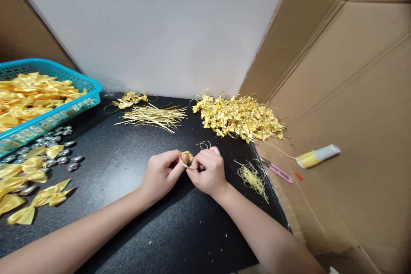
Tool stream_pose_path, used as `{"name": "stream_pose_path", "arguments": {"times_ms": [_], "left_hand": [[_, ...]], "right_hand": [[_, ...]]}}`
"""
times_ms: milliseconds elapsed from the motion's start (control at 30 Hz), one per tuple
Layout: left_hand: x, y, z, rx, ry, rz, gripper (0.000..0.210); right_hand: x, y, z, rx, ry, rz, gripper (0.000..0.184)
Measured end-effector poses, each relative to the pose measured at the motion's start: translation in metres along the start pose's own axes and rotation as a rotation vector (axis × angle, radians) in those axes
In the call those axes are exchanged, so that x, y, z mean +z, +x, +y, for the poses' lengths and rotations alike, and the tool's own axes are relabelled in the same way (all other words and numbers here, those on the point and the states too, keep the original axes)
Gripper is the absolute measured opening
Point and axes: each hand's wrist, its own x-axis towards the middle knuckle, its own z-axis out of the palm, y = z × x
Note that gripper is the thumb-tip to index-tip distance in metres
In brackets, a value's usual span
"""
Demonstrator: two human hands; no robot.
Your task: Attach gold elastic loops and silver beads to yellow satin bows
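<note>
Both hands meet over the middle of the black table. My left hand pinches a yellow ribbon bow between thumb and fingers, its left part hidden by them. From the bow hangs a loop of gold wire, curving below and between the hands. My right hand is closed on the other side of the same bow, its thumb and fingertips near the wire. A small silvery bead shows at the bow's middle. Thin loops of cord lie just beyond the right hand.
A turquoise basket of yellow bows stands left. Silver beads and loose bows lie before it. Gold wires and finished bows sit at the back. Cord scraps, a pink cutter and a thread spool are right.
</note>
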Motion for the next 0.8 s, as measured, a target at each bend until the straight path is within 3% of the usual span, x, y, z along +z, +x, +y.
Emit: {"name": "stream_pose_path", "arguments": {"times_ms": [100, 267, 400, 467, 633, 800], "left_hand": [[0.001, -0.001, 0.001, -0.065, -0.033, 0.022, 0.036], [-0.002, 0.002, 0.000, -0.167, -0.143, -0.073, 0.040], [-0.007, 0.008, -0.005, -0.192, -0.143, -0.065, 0.020], [-0.008, 0.009, -0.007, -0.166, -0.224, -0.133, 0.012], [-0.010, 0.011, -0.007, -0.222, -0.528, -0.285, 0.022], [-0.012, 0.012, -0.002, -0.158, -0.493, -0.382, 0.020]], "right_hand": [[0.000, 0.000, -0.001, 0.008, 0.007, 0.021, 0.034], [-0.001, -0.001, 0.003, 0.008, 0.035, -0.006, 0.026], [-0.007, 0.002, 0.008, -0.014, -0.011, -0.041, 0.023], [-0.011, 0.005, 0.010, -0.056, -0.052, -0.055, 0.023], [-0.017, 0.009, 0.013, -0.187, -0.129, -0.081, 0.022], [-0.022, 0.012, 0.013, -0.221, -0.133, -0.164, 0.023]]}}
